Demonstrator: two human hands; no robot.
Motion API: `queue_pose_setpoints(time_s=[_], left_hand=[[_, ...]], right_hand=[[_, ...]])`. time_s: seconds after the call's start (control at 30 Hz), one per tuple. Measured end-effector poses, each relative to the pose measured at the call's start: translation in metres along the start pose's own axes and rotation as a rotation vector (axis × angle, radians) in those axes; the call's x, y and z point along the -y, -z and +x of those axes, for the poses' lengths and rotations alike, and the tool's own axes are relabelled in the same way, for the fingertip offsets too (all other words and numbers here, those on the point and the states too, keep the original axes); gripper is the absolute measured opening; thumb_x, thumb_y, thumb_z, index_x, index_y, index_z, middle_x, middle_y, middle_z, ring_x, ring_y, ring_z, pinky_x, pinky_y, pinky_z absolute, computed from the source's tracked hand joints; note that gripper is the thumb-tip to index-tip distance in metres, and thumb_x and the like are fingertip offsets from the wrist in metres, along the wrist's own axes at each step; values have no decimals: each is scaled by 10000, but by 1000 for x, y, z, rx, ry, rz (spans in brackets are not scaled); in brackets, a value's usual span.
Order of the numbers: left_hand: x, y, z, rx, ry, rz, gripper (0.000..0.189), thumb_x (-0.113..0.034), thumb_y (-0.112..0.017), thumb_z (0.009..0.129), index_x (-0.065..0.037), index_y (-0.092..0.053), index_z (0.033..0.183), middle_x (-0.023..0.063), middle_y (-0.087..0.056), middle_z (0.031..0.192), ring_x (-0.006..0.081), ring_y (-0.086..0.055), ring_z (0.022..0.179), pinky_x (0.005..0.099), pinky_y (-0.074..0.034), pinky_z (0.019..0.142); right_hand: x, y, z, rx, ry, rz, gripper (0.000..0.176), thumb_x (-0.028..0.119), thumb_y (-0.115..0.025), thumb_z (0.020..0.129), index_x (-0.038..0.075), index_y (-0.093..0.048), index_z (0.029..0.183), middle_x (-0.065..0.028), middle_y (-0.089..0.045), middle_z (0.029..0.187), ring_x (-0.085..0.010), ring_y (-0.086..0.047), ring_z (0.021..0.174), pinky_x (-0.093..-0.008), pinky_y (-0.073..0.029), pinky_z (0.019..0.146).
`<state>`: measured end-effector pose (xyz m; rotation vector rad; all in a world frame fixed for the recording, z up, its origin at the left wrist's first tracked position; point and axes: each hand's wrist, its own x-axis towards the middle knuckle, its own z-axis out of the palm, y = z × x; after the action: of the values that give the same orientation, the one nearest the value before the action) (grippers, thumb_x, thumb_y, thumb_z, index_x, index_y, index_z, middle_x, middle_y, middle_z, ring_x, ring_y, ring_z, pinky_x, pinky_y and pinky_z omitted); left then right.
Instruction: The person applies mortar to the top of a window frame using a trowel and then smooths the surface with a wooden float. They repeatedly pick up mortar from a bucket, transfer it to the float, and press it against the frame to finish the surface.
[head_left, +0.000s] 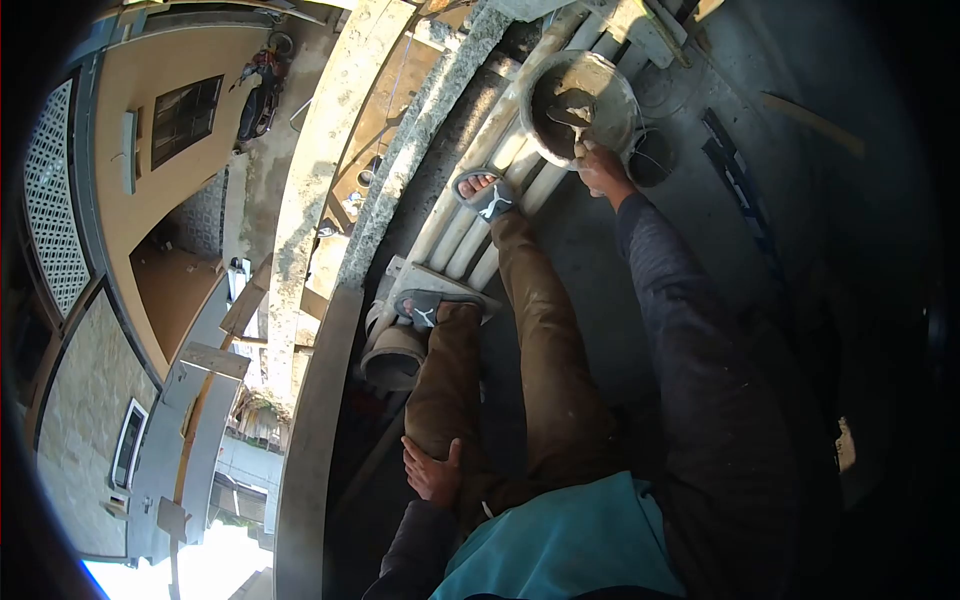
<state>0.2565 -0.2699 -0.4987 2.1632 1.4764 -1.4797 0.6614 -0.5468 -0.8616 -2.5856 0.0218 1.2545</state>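
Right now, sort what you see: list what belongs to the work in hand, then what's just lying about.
In use:
trowel, held in the right hand
bucket
wet-looking mix inside it
poles underfoot

Apparently lying about:
wooden strip on the floor
motorcycle outside

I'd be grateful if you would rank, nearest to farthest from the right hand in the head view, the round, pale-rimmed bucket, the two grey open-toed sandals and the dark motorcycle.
1. Round, pale-rimmed bucket: directly beside the right hand.
2. Grey open-toed right-foot sandal: left of the hand.
3. Grey open-toed left-foot sandal: farther left, lower in view.
4. Dark motorcycle: far left, outside.
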Motion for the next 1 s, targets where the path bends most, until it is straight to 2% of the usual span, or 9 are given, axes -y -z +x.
queue_pose_setpoints(time_s=[0.17, 0.27, 0.37, 0.43, 0.63, 0.77, 0.83, 0.93, 1.0], left_hand=[[0, -3, 0, -1, 17, -18, 1071, -619, -705, 710, -16, -233, 1459, 252, -423, 1353, 413, -445, 1227, 508, -375, 995], [-4, -1, -1, 7, 42, -64, 1065, -612, -705, 715, -15, -231, 1459, 256, -417, 1356, 420, -443, 1227, 510, -377, 996], [-2, 4, -5, 45, 37, -137, 1050, -619, -682, 731, -21, -224, 1462, 254, -419, 1356, 421, -452, 1219, 501, -382, 1000], [-1, 10, -4, 75, 89, -170, 1037, -632, -655, 745, -24, -221, 1464, 246, -431, 1347, 420, -469, 1200, 493, -389, 994], [2, 4, -12, 106, 129, -300, 990, -639, -589, 795, -21, -210, 1469, 247, -428, 1348, 411, -484, 1182, 496, -387, 988], [10, 8, -17, 120, 151, -448, 956, -619, -582, 808, -21, -226, 1464, 254, -458, 1287, 411, -494, 1152, 507, -401, 955], [13, 3, -17, 138, 172, -529, 942, -610, -585, 809, -27, -239, 1462, 252, -465, 1269, 408, -493, 1151, 511, -402, 949], [18, -8, -18, 169, 199, -671, 908, -595, -596, 807, -58, -267, 1461, 243, -479, 1238, 406, -493, 1148, 521, -396, 950], [19, -15, -16, 181, 231, -776, 889, -587, -603, 805, -82, -281, 1461, 236, -486, 1226, 407, -493, 1147, 527, -390, 956]], right_hand=[[-13, -36, -20, -198, 103, -27, 617, 213, -624, 823, 32, -408, 1371, -252, -636, 1027, -413, -626, 938, -442, -519, 792], [-43, -82, -11, -112, -167, -277, 653, 253, -609, 843, 169, -343, 1433, -187, -555, 1175, -393, -602, 1047, -469, -514, 843], [32, -25, -67, -128, -362, -148, 589, 367, -553, 868, 254, -376, 1418, -216, -492, 1261, -386, -563, 1120, -488, -478, 921], [56, -10, -95, -202, -171, -202, 574, 349, -581, 865, 69, -434, 1344, -286, -555, 1175, -418, -574, 1055, -482, -477, 903], [68, 2, -101, 21, 79, -364, 536, 418, -591, 883, 141, -486, 1330, -203, -551, 1286, -412, -536, 1154, -483, -445, 947], [111, 13, -101, 178, 276, -437, 440, 285, -668, 851, 114, -555, 1240, -143, -666, 1096, -303, -634, 1008, -399, -485, 880], [55, -15, -34, 244, 555, -251, 306, 257, -671, 843, 84, -634, 1094, -107, -697, 900, -262, -654, 899, -371, -501, 802], [153, 10, -94, 401, 428, -408, 341, 384, -609, 885, 57, -700, 854, -138, -691, 851, -298, -662, 811, -395, -502, 733], [170, 5, -99, 499, 397, -554, 506, 527, -497, 908, 68, -708, 931, -163, -694, 924, -339, -655, 833, -431, -488, 780]])
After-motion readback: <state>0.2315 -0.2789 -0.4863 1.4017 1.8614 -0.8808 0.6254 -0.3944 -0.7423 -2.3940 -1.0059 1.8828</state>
